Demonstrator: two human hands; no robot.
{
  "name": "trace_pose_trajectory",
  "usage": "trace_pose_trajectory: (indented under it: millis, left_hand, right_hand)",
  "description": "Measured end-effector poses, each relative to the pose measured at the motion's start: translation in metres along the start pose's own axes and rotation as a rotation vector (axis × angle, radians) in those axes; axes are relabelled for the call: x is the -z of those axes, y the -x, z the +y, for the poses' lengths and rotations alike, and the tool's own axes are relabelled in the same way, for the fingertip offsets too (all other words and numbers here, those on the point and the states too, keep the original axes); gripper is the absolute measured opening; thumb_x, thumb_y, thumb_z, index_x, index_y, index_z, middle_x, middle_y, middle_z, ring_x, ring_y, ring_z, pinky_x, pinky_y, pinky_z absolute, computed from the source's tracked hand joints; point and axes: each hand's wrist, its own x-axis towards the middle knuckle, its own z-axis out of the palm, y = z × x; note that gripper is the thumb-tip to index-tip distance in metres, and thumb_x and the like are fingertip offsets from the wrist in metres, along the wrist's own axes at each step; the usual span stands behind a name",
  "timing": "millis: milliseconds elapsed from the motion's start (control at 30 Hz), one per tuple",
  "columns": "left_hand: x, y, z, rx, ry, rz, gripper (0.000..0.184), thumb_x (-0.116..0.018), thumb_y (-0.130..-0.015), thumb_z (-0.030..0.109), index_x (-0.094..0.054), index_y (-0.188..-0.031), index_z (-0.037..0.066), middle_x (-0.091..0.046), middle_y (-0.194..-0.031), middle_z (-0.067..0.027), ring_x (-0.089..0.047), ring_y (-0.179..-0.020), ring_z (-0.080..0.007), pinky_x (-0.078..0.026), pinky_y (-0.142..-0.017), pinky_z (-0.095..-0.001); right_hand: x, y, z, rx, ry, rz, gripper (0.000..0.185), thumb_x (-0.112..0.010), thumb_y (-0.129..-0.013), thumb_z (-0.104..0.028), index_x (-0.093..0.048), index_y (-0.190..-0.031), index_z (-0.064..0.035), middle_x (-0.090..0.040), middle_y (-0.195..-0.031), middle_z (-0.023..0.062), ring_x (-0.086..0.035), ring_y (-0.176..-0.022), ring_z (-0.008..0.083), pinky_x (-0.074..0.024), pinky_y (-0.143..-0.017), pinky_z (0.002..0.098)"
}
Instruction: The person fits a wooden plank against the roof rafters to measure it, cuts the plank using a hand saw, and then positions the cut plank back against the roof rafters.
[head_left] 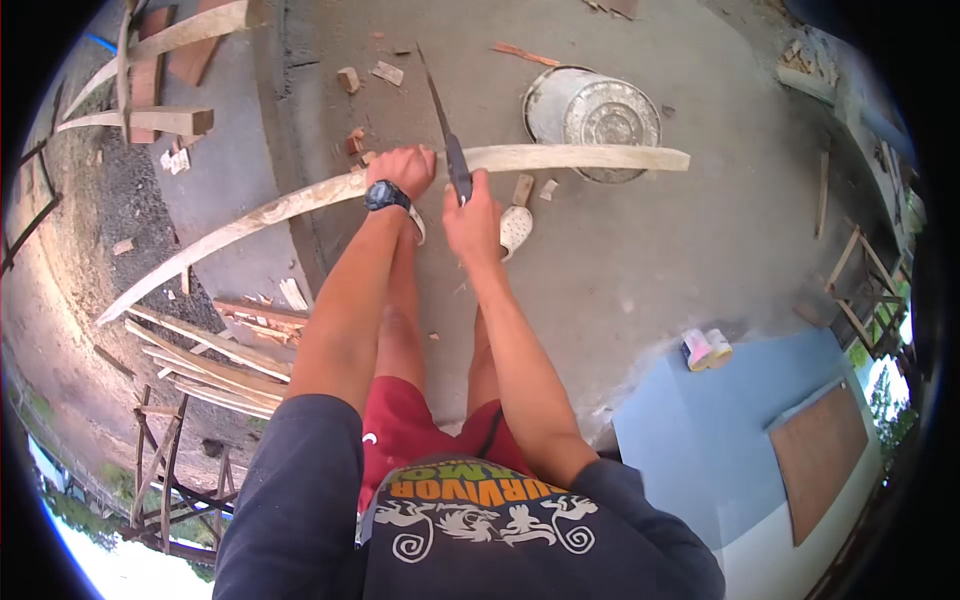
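Observation:
A long pale wooden beam [560, 157] runs across the view, its right end lying over an overturned, cement-spattered bucket [612, 112]. My left hand [402, 168], with a black watch on the wrist, is closed around the beam left of the saw. The handle of a hand saw [455, 165] is in my right hand [472, 222], whose fingers are wrapped round it. The saw's blade points up and away, crossing the beam beside my left hand. Part of the handle is hidden by my fingers.
Wood offcuts [387, 73] lie on the concrete floor [400, 120]. Several wooden strips [215, 350] are stacked at the lower left, and more beams [180, 122] stand upper left. Two small containers [708, 348] sit by a blue sheet [700, 430] with a brown board [822, 455] at right.

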Motion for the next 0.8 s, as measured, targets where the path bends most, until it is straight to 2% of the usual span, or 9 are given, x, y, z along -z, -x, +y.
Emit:
trace_pose_trajectory:
  millis: [100, 167, 267, 367, 500, 533, 567, 767, 800]
  left_hand:
    - [0.011, 0.007, 0.006, 0.024, -0.015, -0.110, 0.050, -0.041, -0.096, 0.037, -0.075, -0.078, 0.005, -0.072, -0.083, -0.0229, -0.072, -0.078, -0.0387, -0.057, -0.076, -0.0502]
    - [0.003, 0.003, 0.002, -0.021, 0.017, 0.006, 0.049, -0.042, -0.095, 0.038, -0.075, -0.078, 0.006, -0.072, -0.084, -0.0222, -0.072, -0.077, -0.0382, -0.057, -0.074, -0.0498]
    - [0.006, 0.002, 0.002, -0.032, 0.002, -0.040, 0.048, -0.042, -0.095, 0.038, -0.075, -0.079, 0.006, -0.072, -0.082, -0.0214, -0.072, -0.076, -0.0385, -0.057, -0.072, -0.0502]
    - [0.001, 0.002, 0.002, -0.005, -0.005, -0.003, 0.047, -0.044, -0.096, 0.037, -0.072, -0.074, 0.006, -0.072, -0.079, -0.0197, -0.070, -0.073, -0.0382, -0.056, -0.070, -0.0506]
    - [0.006, 0.002, -0.002, -0.006, -0.013, -0.005, 0.048, -0.043, -0.095, 0.037, -0.074, -0.081, 0.004, -0.072, -0.082, -0.0218, -0.071, -0.075, -0.0391, -0.057, -0.071, -0.0494]
    - [0.005, -0.002, -0.007, -0.022, -0.022, 0.036, 0.047, -0.044, -0.095, 0.037, -0.073, -0.076, 0.005, -0.071, -0.077, -0.0205, -0.071, -0.073, -0.0389, -0.056, -0.069, -0.0501]
    - [0.001, 0.007, 0.000, -0.041, -0.009, 0.047, 0.046, -0.046, -0.095, 0.037, -0.072, -0.072, 0.007, -0.071, -0.073, -0.0193, -0.070, -0.070, -0.0387, -0.056, -0.068, -0.0509]
    - [0.003, 0.006, 0.003, -0.029, 0.019, -0.002, 0.044, -0.046, -0.094, 0.037, -0.073, -0.077, 0.007, -0.071, -0.075, -0.0197, -0.070, -0.070, -0.0379, -0.055, -0.065, -0.0504]
    - [-0.002, 0.003, 0.001, -0.021, 0.021, 0.010, 0.044, -0.046, -0.094, 0.036, -0.072, -0.076, 0.007, -0.071, -0.074, -0.0198, -0.070, -0.069, -0.0379, -0.055, -0.065, -0.0504]
  right_hand:
    - [0.017, 0.029, 0.010, -0.093, -0.012, -0.071, 0.027, -0.062, -0.097, -0.025, -0.051, -0.108, -0.0029, -0.066, -0.086, 0.0276, -0.066, -0.081, 0.0466, -0.0482, -0.064, 0.0514]
    - [0.045, 0.127, 0.051, -0.032, 0.005, 0.006, 0.031, -0.062, -0.096, -0.022, -0.051, -0.117, -0.0030, -0.068, -0.089, 0.0273, -0.066, -0.085, 0.0487, -0.0509, -0.071, 0.0509]
    - [0.112, 0.247, 0.053, -0.229, 0.048, -0.136, 0.041, -0.063, -0.095, -0.018, -0.050, -0.131, -0.0036, -0.070, -0.093, 0.0262, -0.069, -0.089, 0.0478, -0.0544, -0.078, 0.0470]
    - [0.107, 0.229, 0.049, -0.066, -0.066, -0.075, 0.044, -0.062, -0.095, -0.018, -0.048, -0.134, -0.0022, -0.069, -0.091, 0.0261, -0.069, -0.088, 0.0475, -0.0540, -0.074, 0.0474]
    - [-0.004, 0.005, 0.024, 0.013, -0.027, -0.027, 0.036, -0.061, -0.095, -0.023, -0.050, -0.123, -0.0022, -0.065, -0.086, 0.0329, -0.063, -0.089, 0.0535, -0.0480, -0.071, 0.0582]
    - [-0.006, -0.003, 0.010, 0.008, -0.024, -0.017, 0.030, -0.061, -0.096, -0.023, -0.050, -0.114, -0.0018, -0.066, -0.083, 0.0296, -0.064, -0.086, 0.0517, -0.0480, -0.068, 0.0553]
    - [0.000, 0.007, 0.011, -0.027, 0.003, -0.005, 0.027, -0.061, -0.096, -0.024, -0.050, -0.105, -0.0014, -0.067, -0.081, 0.0262, -0.064, -0.083, 0.0500, -0.0480, -0.066, 0.0524]
    - [0.108, 0.246, 0.046, -0.221, 0.019, -0.091, 0.034, -0.061, -0.096, -0.018, -0.052, -0.124, -0.0001, -0.072, -0.090, 0.0237, -0.072, -0.087, 0.0441, -0.0554, -0.076, 0.0446]
    - [0.115, 0.241, 0.045, -0.210, 0.019, -0.101, 0.034, -0.061, -0.096, -0.018, -0.052, -0.124, -0.0001, -0.072, -0.090, 0.0237, -0.072, -0.087, 0.0441, -0.0554, -0.076, 0.0446]
